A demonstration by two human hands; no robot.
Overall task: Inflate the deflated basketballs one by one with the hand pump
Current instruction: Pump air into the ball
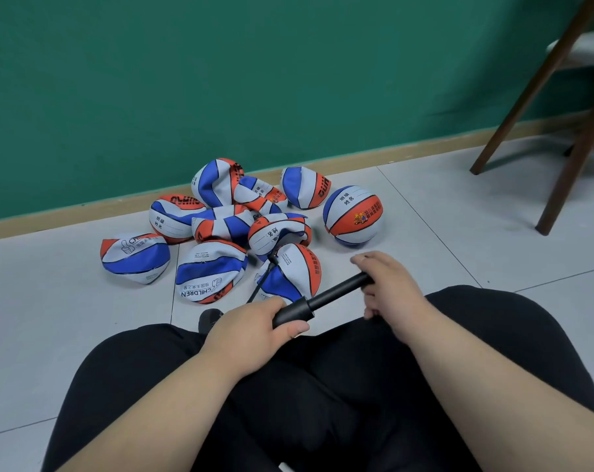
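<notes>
In the head view, one round ball [353,215] is seen standing at the right edge of the group, apart from the rest, and is judged to be finished. Beside it a heap of collapsed basketballs [135,257] lies on the tiled floor [459,216] against the base of the green wall [220,80], so most of the work is judged to be left.

The hand pump [294,315] is held over the lap, just short of the heap. Its thick barrel is grasped by the left hand [254,332], fingers wrapped round it. The far end of the drawn-out rod is clasped by the right hand [387,284], and the handle itself is hidden inside that fist. A thin black hose [260,286] is led from the pump up to the nearest ball [290,274]. Whether it is seated in that ball's valve or in the neighbour's cannot be told.

The ball skins are panelled in white, blue and orange, with dark seams and printed lettering. When flat, they are folded into dented, bowl-like shells. The pump is matt black and cylindrical. Smooth pale tiles, dark wooden chair legs [571,158] and black trousers [323,386] are also seen.
</notes>
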